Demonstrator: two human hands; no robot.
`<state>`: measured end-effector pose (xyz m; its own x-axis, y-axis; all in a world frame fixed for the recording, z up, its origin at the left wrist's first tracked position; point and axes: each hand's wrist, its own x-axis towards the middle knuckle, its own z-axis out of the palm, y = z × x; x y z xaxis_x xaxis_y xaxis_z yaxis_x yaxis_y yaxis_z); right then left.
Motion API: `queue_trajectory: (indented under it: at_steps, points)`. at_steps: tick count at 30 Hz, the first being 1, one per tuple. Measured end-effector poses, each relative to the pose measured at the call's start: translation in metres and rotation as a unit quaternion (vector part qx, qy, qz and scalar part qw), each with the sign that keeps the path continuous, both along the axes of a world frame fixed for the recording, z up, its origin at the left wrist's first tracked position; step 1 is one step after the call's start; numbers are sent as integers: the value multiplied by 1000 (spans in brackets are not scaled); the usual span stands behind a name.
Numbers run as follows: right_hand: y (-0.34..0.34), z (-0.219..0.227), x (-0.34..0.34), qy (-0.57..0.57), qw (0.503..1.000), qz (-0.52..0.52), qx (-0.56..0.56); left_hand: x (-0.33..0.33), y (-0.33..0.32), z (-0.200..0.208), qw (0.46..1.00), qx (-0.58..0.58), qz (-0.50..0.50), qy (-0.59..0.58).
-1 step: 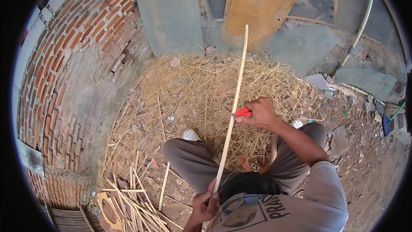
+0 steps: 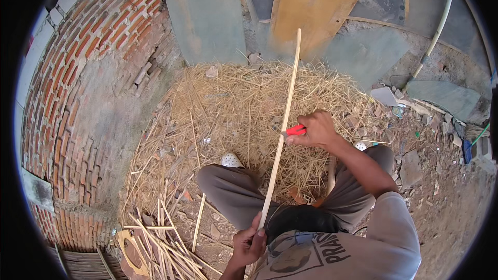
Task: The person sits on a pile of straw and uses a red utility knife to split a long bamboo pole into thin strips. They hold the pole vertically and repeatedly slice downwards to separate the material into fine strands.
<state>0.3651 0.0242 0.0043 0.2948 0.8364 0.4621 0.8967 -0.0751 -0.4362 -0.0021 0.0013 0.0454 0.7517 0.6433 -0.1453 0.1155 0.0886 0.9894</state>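
Observation:
A long, pale bamboo strip (image 2: 287,116) slants from my lap up and away across the shavings, its far end bent slightly. Near my waist, my left hand (image 2: 250,239) is closed round the strip's lower end. In my right hand (image 2: 316,128) is a red-handled utility knife (image 2: 296,130), the fingers wrapped round its handle. The knife's front end lies against the strip about halfway along; the blade itself is small and partly hidden.
Thin shavings (image 2: 228,93) cover the ground before my legs. More cut strips (image 2: 166,251) lie heaped at lower left by a brick wall (image 2: 67,140). Boards (image 2: 316,5) lean at the back; a pale pipe (image 2: 441,23) rises at right above rubble (image 2: 412,168).
My right hand and the knife have shifted slightly up along the strip, away from my body. My left hand stays on the lower end, nearly still.

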Motion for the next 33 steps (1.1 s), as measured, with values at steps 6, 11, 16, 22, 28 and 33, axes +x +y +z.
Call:
queue_trajectory:
  at_steps: [6, 11, 16, 22, 28, 33]
  points:
    - [-4, -8, -45, -49, 996, 78, 4, 52, 13, 18, 976, -208, 56, -35]
    - [3, 4, -4, -50, 998, 20, 25, 55, 12, 14, 974, -218, 32, -48]
    - [3, 1, -2, -18, 1000, -7, -2, 58, 13, 16, 979, -200, 26, -37]
    - [11, -5, 49, -3, 992, -127, -19, 42, -4, 18, 976, -218, -17, -20]
    - [9, -11, 25, -29, 998, -53, 5, 18, 4, 10, 984, -172, -21, -39]
    - [12, -7, 44, -107, 990, -63, 68, -13, 9, 21, 991, -130, -36, -11]
